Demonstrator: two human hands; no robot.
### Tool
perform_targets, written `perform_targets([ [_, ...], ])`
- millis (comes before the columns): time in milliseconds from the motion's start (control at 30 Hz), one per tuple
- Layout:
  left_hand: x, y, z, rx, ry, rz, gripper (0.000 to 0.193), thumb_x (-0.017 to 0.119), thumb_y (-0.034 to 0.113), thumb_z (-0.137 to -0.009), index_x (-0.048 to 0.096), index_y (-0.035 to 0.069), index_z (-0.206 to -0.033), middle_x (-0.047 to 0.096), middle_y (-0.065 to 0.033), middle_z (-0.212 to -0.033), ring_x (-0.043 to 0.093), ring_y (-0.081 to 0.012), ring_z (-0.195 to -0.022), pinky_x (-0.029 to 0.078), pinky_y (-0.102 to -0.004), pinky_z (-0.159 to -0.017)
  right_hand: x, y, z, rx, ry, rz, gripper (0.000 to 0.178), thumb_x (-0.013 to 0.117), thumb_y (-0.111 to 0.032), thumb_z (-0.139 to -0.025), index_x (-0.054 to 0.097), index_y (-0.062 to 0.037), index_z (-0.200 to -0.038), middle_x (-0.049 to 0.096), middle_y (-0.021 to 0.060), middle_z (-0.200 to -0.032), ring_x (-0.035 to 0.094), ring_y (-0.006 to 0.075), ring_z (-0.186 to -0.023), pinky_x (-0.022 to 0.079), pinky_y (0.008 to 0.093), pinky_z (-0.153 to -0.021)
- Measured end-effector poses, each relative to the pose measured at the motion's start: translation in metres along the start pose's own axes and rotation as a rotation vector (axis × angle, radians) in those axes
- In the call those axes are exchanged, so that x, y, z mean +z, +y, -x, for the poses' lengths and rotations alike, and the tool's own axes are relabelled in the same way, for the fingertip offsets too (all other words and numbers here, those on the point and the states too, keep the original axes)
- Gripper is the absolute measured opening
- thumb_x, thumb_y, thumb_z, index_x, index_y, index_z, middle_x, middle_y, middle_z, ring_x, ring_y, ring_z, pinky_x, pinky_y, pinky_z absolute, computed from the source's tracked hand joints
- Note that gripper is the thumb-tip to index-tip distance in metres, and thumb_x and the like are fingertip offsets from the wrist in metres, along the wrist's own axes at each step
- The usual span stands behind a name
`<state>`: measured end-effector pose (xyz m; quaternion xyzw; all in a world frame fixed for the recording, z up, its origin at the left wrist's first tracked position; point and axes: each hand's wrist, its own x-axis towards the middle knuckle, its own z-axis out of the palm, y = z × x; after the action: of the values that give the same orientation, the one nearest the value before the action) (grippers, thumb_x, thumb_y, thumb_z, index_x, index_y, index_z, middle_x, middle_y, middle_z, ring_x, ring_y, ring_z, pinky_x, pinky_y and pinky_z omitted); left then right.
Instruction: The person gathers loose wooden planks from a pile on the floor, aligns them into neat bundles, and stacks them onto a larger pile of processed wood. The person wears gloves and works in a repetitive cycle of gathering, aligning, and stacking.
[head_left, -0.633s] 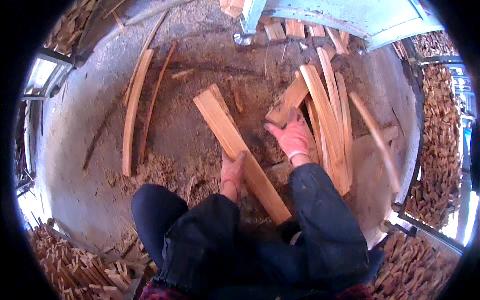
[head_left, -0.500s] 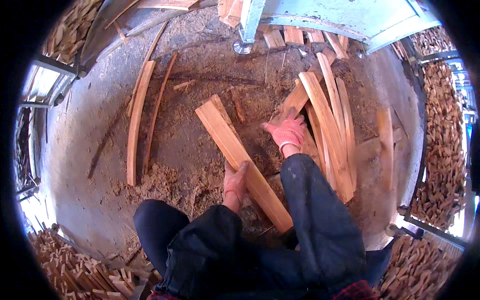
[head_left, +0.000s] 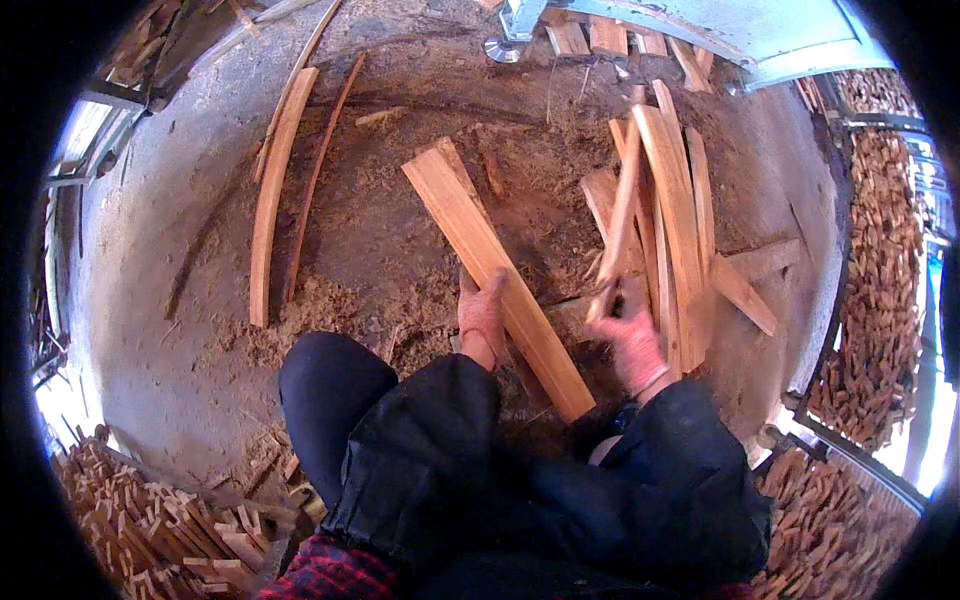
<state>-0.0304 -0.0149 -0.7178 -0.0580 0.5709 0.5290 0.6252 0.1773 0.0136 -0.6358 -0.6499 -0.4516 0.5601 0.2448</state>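
Now wide plank (head_left: 495, 265) lies slantwise on sawdust floor (head_left: 380, 240), left hand (head_left: 480, 318) pressing its near part, fingers flat; right hand (head_left: 630, 335) clenched round thin slat (head_left: 620, 215), lifted off pile of planks (head_left: 685, 220); most planks unsorted

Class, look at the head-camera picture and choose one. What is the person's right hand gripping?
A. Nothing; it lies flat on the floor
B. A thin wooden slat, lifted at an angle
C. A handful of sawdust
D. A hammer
B: the right hand is closed round the lower end of a thin wooden slat that slants up over the pile of boards.
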Motion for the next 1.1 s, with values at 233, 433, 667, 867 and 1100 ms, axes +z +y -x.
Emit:
perform_targets([
  [233,0.030,0.008,-0.001,0.095,-0.097,0.097,0.062,0.061,0.040,-0.096,0.039,0.011,-0.146,0.059,-0.0102,-0.126,0.060,-0.0243,-0.108,0.050,-0.0412,-0.092,0.002,0.065,0.075,0.154,-0.209,0.768,0.091,0.081,-0.030,-0.073,0.036,-0.0080,-0.149,0.049,0.0225,-0.142,0.046,0.0382,-0.133,0.039,0.0404,-0.112],
  [433,0.023,-0.009,-0.014,0.106,-0.105,-0.017,0.088,0.073,0.028,-0.087,0.022,0.005,-0.155,0.056,-0.0139,-0.133,0.058,-0.0250,-0.114,0.050,-0.0386,-0.093,-0.036,0.020,0.012,-0.063,0.109,1.408,0.105,0.074,-0.054,-0.078,0.026,-0.0008,-0.154,0.030,0.0234,-0.157,0.021,0.0378,-0.148,0.015,0.0428,-0.123],
  [667,0.022,-0.021,-0.009,0.071,-0.147,-0.153,0.085,0.073,0.025,-0.088,0.023,0.013,-0.156,0.054,-0.0117,-0.139,0.057,-0.0254,-0.116,0.050,-0.0412,-0.093,-0.133,0.007,-0.072,0.222,0.304,1.122,0.103,0.080,-0.054,-0.072,0.036,-0.0004,-0.148,0.052,0.0270,-0.139,0.049,0.0405,-0.131,0.041,0.0435,-0.109],
  [867,0.017,-0.014,-0.008,0.019,-0.055,0.021,0.071,0.063,0.046,-0.095,0.032,0.016,-0.152,0.053,-0.0104,-0.136,0.056,-0.0278,-0.114,0.050,-0.0430,-0.091,-0.052,0.005,-0.013,0.159,0.368,0.845,0.084,0.088,-0.046,-0.063,0.059,-0.0004,-0.128,0.066,0.0246,-0.120,0.063,0.0390,-0.113,0.051,0.0418,-0.096],
  [1100,0.026,-0.033,-0.018,0.032,-0.012,-0.001,0.082,0.066,0.049,-0.091,0.030,0.009,-0.152,0.055,-0.0137,-0.134,0.057,-0.0273,-0.113,0.051,-0.0415,-0.090,-0.041,0.028,-0.015,-0.089,0.388,1.013,0.113,0.078,-0.064,-0.069,0.033,-0.0004,-0.150,0.037,0.0240,-0.153,0.028,0.0423,-0.144,0.026,0.0448,-0.119],
])
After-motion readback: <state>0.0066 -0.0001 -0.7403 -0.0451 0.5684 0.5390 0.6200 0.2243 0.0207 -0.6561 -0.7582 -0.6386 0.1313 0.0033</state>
